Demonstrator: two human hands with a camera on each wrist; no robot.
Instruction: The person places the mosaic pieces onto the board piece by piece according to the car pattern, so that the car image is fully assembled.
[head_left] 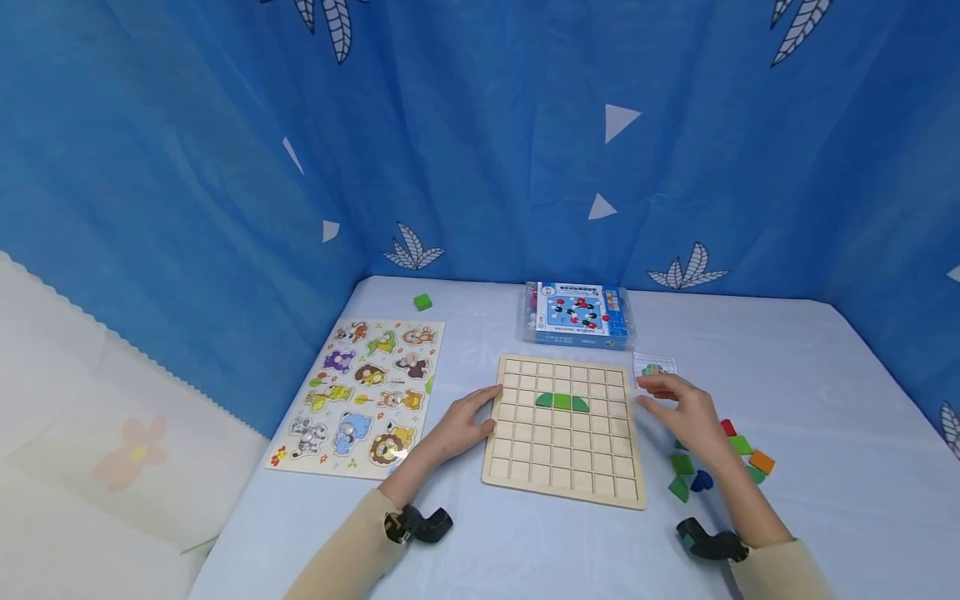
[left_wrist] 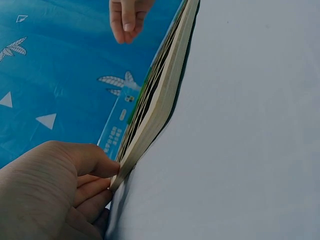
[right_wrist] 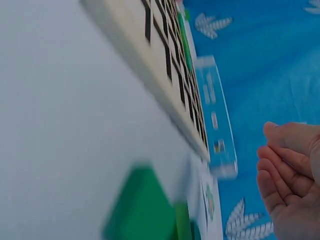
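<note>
A light wooden grid board (head_left: pixel 551 457) lies on the table. In its upper middle, a green square (head_left: pixel 562 402) sits between two green quarter-circle pieces (head_left: pixel 544 400) (head_left: pixel 580 405). At the board's left edge rests my left hand (head_left: pixel 459 425), thumb and fingertips against the wood, as the left wrist view also shows. Raised beside the right edge, near a small pattern card (head_left: pixel 654 363), is my right hand (head_left: pixel 690 414). Its fingers are loosely bent, and nothing shows between thumb and fingertips in the right wrist view (right_wrist: pixel 292 170).
Several coloured blocks, including an orange square (head_left: pixel 762 462) and a blue piece (head_left: pixel 702 481), lie beneath the right forearm. An animal puzzle board (head_left: pixel 300 454) is at left, with a green block (head_left: pixel 423 302) behind it. Behind the grid board lies a boxed molecule set (head_left: pixel 577 315).
</note>
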